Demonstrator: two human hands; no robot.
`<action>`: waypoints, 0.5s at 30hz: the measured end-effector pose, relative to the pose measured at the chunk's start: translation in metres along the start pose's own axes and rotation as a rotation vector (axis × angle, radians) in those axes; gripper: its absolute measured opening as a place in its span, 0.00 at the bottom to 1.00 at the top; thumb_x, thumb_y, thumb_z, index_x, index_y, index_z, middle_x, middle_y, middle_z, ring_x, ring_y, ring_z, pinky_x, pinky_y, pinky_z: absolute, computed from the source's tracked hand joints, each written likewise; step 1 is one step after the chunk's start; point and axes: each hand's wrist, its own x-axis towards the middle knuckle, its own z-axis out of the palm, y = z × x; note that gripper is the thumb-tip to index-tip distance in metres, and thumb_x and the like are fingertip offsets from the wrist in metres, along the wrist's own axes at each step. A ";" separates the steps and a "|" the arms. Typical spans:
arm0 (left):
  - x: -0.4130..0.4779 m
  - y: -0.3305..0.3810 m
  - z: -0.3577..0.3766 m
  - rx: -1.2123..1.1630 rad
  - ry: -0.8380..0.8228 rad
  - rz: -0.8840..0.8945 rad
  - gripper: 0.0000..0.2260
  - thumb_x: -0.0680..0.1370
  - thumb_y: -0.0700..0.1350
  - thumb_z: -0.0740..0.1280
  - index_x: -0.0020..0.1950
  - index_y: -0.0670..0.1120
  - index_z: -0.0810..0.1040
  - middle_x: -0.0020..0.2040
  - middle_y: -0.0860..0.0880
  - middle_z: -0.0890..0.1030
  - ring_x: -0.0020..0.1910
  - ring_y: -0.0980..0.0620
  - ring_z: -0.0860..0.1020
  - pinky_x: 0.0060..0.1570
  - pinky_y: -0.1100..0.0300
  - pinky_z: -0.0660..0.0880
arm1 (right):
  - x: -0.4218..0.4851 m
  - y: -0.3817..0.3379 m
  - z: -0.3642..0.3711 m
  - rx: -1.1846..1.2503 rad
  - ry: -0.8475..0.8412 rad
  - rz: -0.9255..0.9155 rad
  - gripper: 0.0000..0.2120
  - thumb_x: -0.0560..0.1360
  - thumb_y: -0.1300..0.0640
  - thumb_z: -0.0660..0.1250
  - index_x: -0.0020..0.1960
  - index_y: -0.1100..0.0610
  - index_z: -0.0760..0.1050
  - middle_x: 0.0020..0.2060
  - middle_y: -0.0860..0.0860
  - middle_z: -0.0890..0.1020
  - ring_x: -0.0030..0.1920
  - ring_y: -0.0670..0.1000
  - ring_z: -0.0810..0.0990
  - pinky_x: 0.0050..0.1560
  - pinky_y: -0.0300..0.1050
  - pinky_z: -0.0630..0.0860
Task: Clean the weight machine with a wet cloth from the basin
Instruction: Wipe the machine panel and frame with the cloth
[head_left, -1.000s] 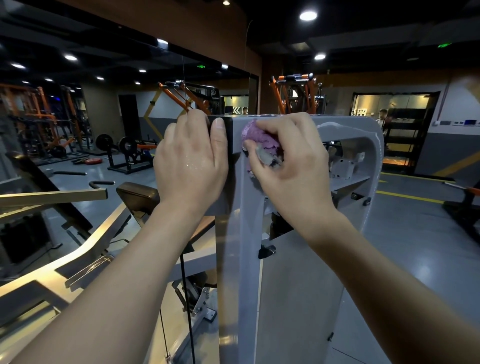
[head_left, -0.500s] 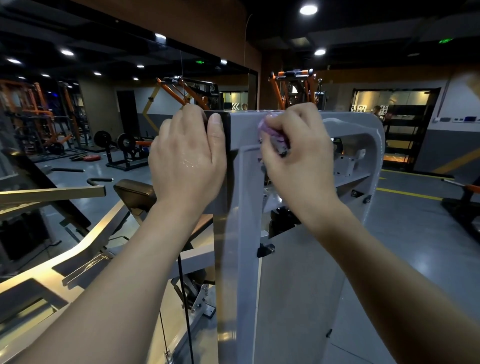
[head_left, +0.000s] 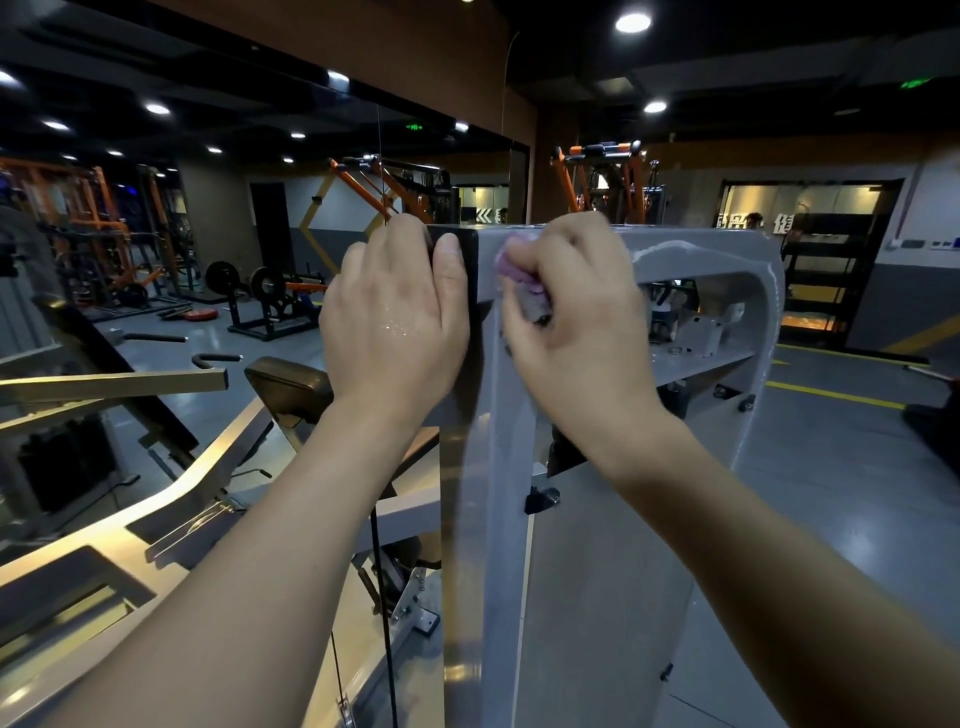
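A bunched purple-and-grey cloth (head_left: 519, 283) is clenched in the right grip (head_left: 576, 322) and pressed to the top corner of the grey weight machine (head_left: 701, 249), whose bar gleams damp. The left grip (head_left: 395, 317), beaded with water, clasps the frame's black edge. More cloth shows than half a second earlier, nearer the corner.

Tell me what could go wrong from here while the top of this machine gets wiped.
1. The left hand looks wet and grips the top corner of the weight machine; it might slip on the smooth painted metal.
2. The right hand holds the cloth bunched small, so wiping may leave streaks or missed patches.
3. Water could run down toward the cable below.
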 end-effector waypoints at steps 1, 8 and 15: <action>0.000 0.000 0.000 -0.004 0.001 -0.002 0.15 0.87 0.54 0.52 0.53 0.45 0.71 0.44 0.51 0.71 0.43 0.49 0.71 0.40 0.53 0.64 | 0.001 0.002 0.000 -0.014 -0.023 -0.046 0.06 0.76 0.64 0.71 0.53 0.60 0.79 0.53 0.53 0.76 0.54 0.50 0.74 0.55 0.34 0.71; 0.000 0.000 0.000 -0.004 -0.003 -0.004 0.16 0.87 0.54 0.51 0.53 0.45 0.71 0.45 0.51 0.72 0.43 0.50 0.70 0.40 0.54 0.64 | 0.003 0.012 -0.006 -0.046 0.036 0.065 0.05 0.77 0.63 0.70 0.53 0.59 0.79 0.52 0.49 0.73 0.54 0.50 0.74 0.54 0.35 0.72; -0.001 0.001 0.001 0.000 0.004 -0.003 0.15 0.87 0.54 0.51 0.52 0.45 0.71 0.44 0.52 0.71 0.42 0.52 0.69 0.39 0.55 0.63 | 0.007 0.024 -0.008 0.006 0.087 0.123 0.05 0.78 0.62 0.70 0.54 0.59 0.80 0.54 0.51 0.74 0.54 0.53 0.77 0.55 0.47 0.79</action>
